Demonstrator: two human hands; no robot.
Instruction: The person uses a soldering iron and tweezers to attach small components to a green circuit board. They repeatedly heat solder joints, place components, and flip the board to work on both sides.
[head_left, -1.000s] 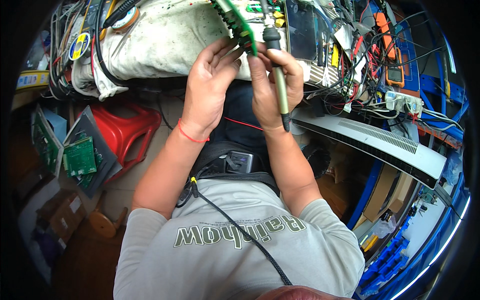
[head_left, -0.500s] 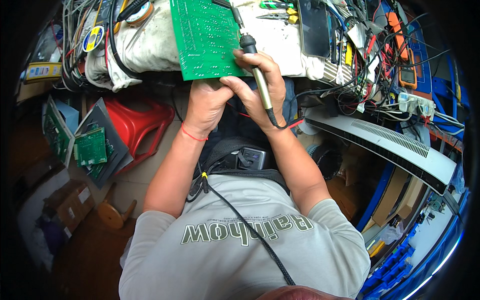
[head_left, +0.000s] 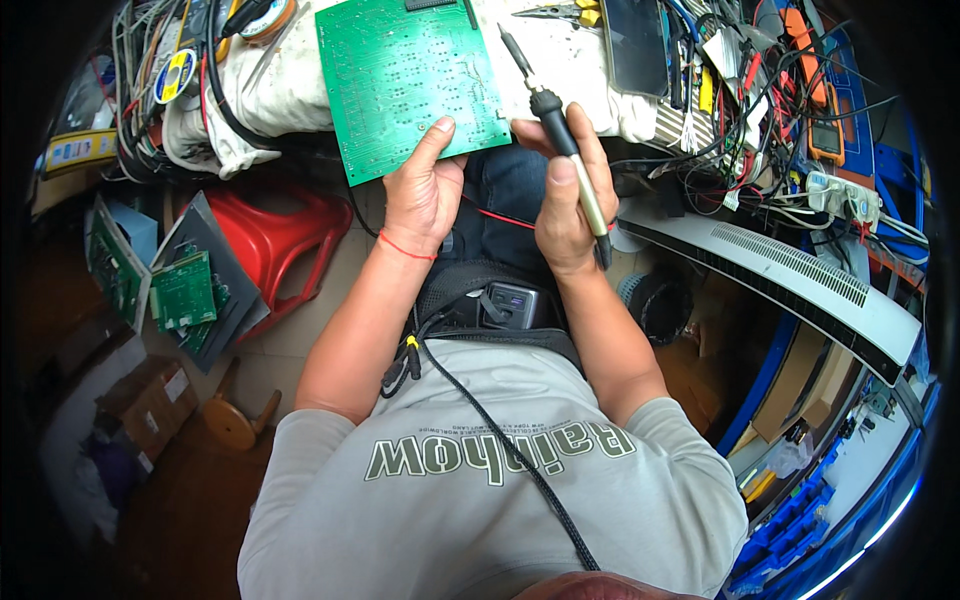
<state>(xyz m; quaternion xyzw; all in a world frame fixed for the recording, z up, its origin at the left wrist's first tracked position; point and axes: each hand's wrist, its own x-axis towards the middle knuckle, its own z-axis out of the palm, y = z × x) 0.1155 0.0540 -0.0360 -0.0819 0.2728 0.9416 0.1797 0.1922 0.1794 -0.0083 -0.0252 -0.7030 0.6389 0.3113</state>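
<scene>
One green board (head_left: 415, 100) over white cloth (head_left: 288, 105), tangled cables (head_left: 742, 165); red stool (head_left: 285, 240)

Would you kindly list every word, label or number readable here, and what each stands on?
Grey shirt: large, legible lettering with smaller print beside it; I don't copy out wording.
Green circuit board in the left hand: fine pale marks, too small to read.
Blue-and-yellow spool: label print too small.
Orange meter: markings too small.
Cardboard box: pale label, too small.
</scene>
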